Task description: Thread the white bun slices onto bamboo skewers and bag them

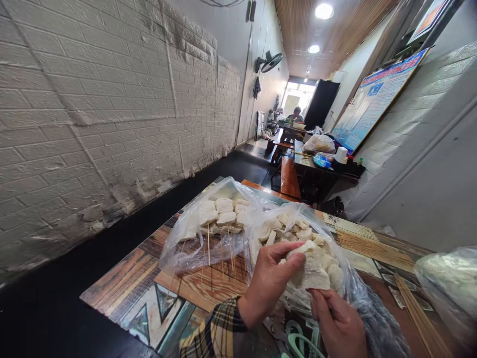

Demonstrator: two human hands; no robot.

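My left hand (274, 273) is closed on a pale, spongy slab of food (312, 268), thumb on the near face. At the slab's lower edge my right hand (337, 315) is pinched shut; what its fingertips hold, if anything, is hidden. Below the slab is an open clear plastic bag (345, 248) full of similar pale pieces (274, 228). To its left, another clear bag (167, 248) contains stacked slabs (225, 211) on thin wooden skewers (208, 243), whose ends point toward me.
A bundle of bare skewers (421, 313) lies at the right of the patterned table (122, 298), near a filled plastic bag (452, 283). Green-handled scissors (298, 343) lie close in front. A bench (289, 178), a laden table and a seated person (297, 117) are farther back.
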